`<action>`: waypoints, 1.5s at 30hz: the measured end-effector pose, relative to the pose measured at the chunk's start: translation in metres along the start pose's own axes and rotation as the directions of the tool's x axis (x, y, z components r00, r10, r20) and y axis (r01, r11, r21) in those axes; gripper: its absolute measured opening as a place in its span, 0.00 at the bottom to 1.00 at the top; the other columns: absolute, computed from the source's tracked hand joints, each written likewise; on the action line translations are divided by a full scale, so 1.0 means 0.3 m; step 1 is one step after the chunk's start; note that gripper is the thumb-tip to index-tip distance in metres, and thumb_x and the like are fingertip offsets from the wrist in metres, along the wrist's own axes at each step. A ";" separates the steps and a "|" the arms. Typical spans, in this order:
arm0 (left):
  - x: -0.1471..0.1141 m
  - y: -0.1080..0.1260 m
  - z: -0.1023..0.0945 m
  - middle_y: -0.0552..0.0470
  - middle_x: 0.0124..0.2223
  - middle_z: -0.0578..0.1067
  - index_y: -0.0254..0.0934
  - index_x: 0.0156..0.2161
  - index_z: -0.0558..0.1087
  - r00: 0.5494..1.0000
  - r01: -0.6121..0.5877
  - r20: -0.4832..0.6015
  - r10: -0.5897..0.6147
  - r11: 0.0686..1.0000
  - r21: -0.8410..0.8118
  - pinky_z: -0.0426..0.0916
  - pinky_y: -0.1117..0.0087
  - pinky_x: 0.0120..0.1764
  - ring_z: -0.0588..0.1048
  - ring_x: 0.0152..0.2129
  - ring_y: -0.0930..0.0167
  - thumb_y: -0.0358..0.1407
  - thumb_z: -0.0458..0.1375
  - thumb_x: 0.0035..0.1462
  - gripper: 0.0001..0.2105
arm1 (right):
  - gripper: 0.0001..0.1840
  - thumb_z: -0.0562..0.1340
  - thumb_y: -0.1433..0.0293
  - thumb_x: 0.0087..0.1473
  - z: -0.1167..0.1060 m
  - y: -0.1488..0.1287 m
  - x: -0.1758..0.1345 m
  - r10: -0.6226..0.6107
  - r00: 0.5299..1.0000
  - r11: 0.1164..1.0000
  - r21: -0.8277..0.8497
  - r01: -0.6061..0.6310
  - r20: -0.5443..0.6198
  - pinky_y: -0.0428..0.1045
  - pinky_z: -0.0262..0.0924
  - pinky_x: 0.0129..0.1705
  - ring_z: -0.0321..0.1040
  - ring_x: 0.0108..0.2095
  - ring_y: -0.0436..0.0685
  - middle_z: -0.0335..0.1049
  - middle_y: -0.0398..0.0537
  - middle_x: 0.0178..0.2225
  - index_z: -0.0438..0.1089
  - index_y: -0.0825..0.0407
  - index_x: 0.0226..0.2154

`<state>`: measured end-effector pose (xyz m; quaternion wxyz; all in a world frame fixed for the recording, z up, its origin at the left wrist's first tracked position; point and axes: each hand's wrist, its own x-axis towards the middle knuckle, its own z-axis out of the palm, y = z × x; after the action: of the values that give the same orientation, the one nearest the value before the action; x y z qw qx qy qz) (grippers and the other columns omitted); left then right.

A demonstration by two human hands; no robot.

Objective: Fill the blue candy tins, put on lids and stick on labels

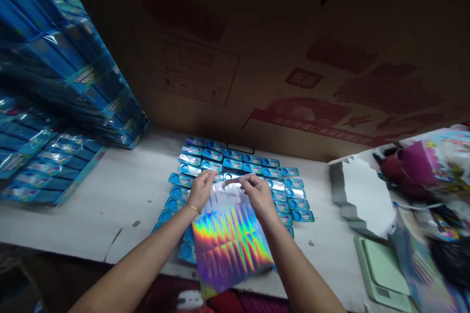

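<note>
A shiny holographic sheet with rainbow reflections and rows of long cut shapes, like a sticker sheet, is held tilted over the table. My left hand is closed on its upper left edge. At the upper right edge, my right hand has its fingers pinched together on the sheet, and one finger seems to reach across its top; a small piece there is too blurred to make out. Under and around the sheet, many small blue flat cases with round marks lie in rows, partly hidden by it and my arms.
A large cardboard box stands behind the cases. Stacked blue display boxes rise at the left. To the right are a stack of white cut-out pieces, a pale green scale and bagged clutter. The white table has its front edge near me.
</note>
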<state>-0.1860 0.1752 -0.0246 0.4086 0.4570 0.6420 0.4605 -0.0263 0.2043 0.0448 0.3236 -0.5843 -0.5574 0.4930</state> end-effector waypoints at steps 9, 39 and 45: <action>-0.071 -0.054 -0.247 0.52 0.29 0.72 0.33 0.37 0.69 0.931 0.279 -0.111 -0.347 0.874 -0.397 0.63 0.74 0.30 0.69 0.25 0.75 0.40 0.59 0.41 0.17 | 0.12 0.61 0.61 0.38 0.394 0.077 -0.005 0.211 0.977 0.912 0.362 -0.193 -0.010 0.44 0.52 0.25 0.58 0.21 0.48 0.65 0.41 0.19 0.69 0.54 0.21; 0.097 -0.137 -0.358 0.50 0.36 0.73 0.38 0.38 0.70 0.983 -0.083 -0.111 0.146 0.892 0.444 0.63 0.70 0.38 0.70 0.33 0.70 0.38 0.48 0.52 0.12 | 0.17 0.52 0.75 0.50 0.382 0.114 0.053 -0.382 0.912 0.501 -0.795 0.342 0.151 0.52 0.45 0.38 0.54 0.37 0.56 0.63 0.48 0.36 0.67 0.43 0.41; -0.001 -0.020 -0.044 0.49 0.43 0.67 0.41 0.40 0.69 0.942 -0.335 0.246 0.229 0.714 0.615 0.56 0.62 0.43 0.62 0.43 0.64 0.44 0.54 0.47 0.15 | 0.19 0.50 0.77 0.50 0.025 0.233 0.063 -0.489 0.871 0.571 -0.734 0.367 0.055 0.50 0.50 0.39 0.56 0.39 0.55 0.63 0.49 0.39 0.67 0.48 0.42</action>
<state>-0.1996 0.1711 -0.0273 0.1976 0.6961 0.6506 0.2305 -0.0123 0.2095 -0.0263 0.2178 -0.5467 -0.8033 0.0917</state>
